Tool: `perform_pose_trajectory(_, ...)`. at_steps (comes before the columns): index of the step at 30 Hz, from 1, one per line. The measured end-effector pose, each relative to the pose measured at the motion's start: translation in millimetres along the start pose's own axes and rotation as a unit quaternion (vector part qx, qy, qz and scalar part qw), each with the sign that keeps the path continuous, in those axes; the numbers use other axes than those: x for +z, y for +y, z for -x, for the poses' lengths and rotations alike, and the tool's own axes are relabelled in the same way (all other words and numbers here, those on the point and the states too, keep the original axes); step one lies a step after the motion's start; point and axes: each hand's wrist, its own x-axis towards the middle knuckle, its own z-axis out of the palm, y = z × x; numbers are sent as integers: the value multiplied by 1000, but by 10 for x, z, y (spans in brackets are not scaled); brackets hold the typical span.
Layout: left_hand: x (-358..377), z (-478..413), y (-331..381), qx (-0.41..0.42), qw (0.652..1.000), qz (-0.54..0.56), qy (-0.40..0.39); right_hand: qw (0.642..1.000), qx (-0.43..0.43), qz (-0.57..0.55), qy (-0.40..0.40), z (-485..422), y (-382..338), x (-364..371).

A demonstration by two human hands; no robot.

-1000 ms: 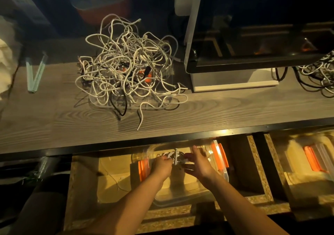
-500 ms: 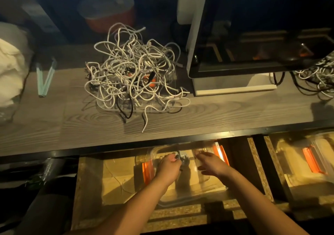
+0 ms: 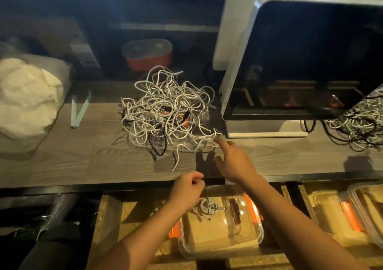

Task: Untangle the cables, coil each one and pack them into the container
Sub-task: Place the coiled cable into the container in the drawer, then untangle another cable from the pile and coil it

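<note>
A tangled heap of white and black cables (image 3: 165, 112) lies on the grey wooden tabletop (image 3: 62, 161). Below the table edge stands a clear container (image 3: 223, 247) with orange clips, and one small coiled white cable (image 3: 206, 206) rests inside it. My right hand (image 3: 234, 161) stretches over the table with fingers spread, its fingertips right beside the loose cable ends at the heap's right edge, holding nothing. My left hand (image 3: 189, 188) hovers at the table's front edge above the container, fingers loosely curled and nothing visible in them.
A white-framed machine with a dark window (image 3: 300, 72) stands at the right. Behind it lies a second cable tangle (image 3: 356, 122). A white bag (image 3: 27, 99) and a pale green V-shaped item (image 3: 79, 110) sit at the left. Another clear container (image 3: 352, 218) is at the lower right.
Both hands have left the container, with the coiled cable staying inside. My right hand has moved up to the heap's right edge; my left has risen to the table edge.
</note>
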Motion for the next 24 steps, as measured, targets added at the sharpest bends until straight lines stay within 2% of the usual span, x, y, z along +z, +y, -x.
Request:
perform_pose_trajectory(4, -175, -85, 90, 56, 997, -27, 37, 996, 59, 55, -49, -163, 82, 121)
perform_pose_trajectory(5, -219, -111, 107, 66, 996, -29, 46, 996, 42, 62, -39, -162, 111, 140)
perform_pose_trajectory(8, -331, -218, 173, 123, 987, -68, 82, 996, -54, 39, 61, -97, 91, 135)
perform_pose_trajectory(10, -366, -325, 226, 173, 974, -122, 78, 988, -108, 11, 114, -42, -14, 68)
perform_pose_trajectory(12, -371, -427, 295, 204, 963, -167, 55, 981, -137, -14, 135, 9, -108, 1)
perform_pose_trajectory(15, -336, -534, 357, 241, 954, -162, 79, 974, -153, -51, 161, 65, -189, -76)
perform_pose_trajectory(18, -304, -587, 364, 274, 944, -120, 139, 968, -152, -103, 171, 109, -221, -121)
perform_pose_trajectory(20, -287, -628, 343, 287, 932, -147, 167, 965, -150, -143, 161, 136, -213, -126)
perform_pose_trajectory(24, -339, -712, 335, 252, 919, -225, 202, 946, -99, -265, 158, 186, -208, -196)
